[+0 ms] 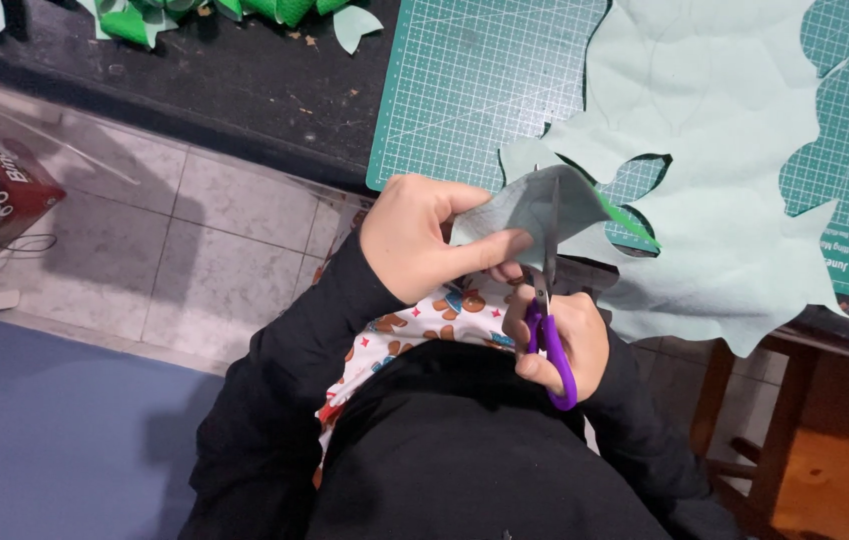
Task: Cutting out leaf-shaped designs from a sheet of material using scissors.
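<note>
Dark worktop (245,90) with a green gridded cutting mat (465,90) on it, tiled floor below, and the cutting is going on right at the table edge, over the lap.

Left hand (420,240) pinches a flap of the pale mint felt sheet (715,170) between thumb and fingers, folded up toward the body. Right hand (570,345) is closed through the purple-handled scissors (548,300), blades pointing up into that flap and only narrowly apart, as far as I can tell.

What I'd worry about: the left thumb sits just beside the blades, so a fast snip could nick it. Also the sheet is floppy and half hanging off the table (nothing is weighing it down), so if it slides, the cut could wander off line. And the flap is doubled over, so the blades might go through two layers at once.

The sheet itself is big, soft-looking and ragged at the edges, with scalloped bites missing, and a sliver of brighter green (630,220) peeks out under the fold. More green cutouts (275,12) sit along the far edge.
</note>
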